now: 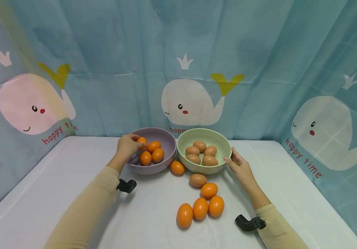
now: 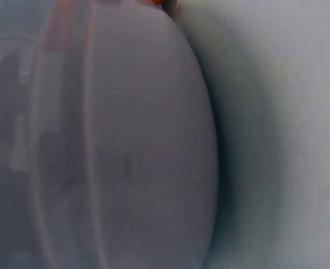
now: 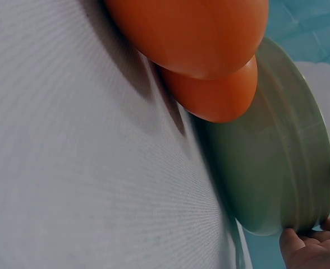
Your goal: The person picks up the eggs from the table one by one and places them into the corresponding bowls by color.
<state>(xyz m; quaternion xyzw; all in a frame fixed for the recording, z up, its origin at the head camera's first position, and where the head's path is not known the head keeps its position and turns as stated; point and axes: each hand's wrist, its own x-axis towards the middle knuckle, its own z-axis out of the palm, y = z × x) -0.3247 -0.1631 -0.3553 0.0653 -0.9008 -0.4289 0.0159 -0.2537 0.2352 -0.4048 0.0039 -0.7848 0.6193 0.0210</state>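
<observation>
My left hand [image 1: 127,148] reaches over the left rim of the purple bowl [image 1: 148,169], its fingertips pinching an orange egg [image 1: 142,143] inside. Three more orange eggs [image 1: 158,155] lie in that bowl. The left wrist view is filled by the bowl's outer wall [image 2: 154,134]; the fingers are out of sight there. At the right side of the light green bowl [image 1: 203,169], my right hand [image 1: 241,170] grips the rim with thumb and fingers, as the right wrist view of the hand [image 3: 316,246] also shows. Several brown eggs [image 1: 210,160] rest in the green bowl.
The two bowls stand side by side near the back curtain [image 1: 135,69]. An orange egg [image 1: 177,167] lies between their fronts. Closer in, a brown egg [image 1: 198,180] and several orange eggs [image 1: 200,208] lie on the white tabletop [image 1: 147,214].
</observation>
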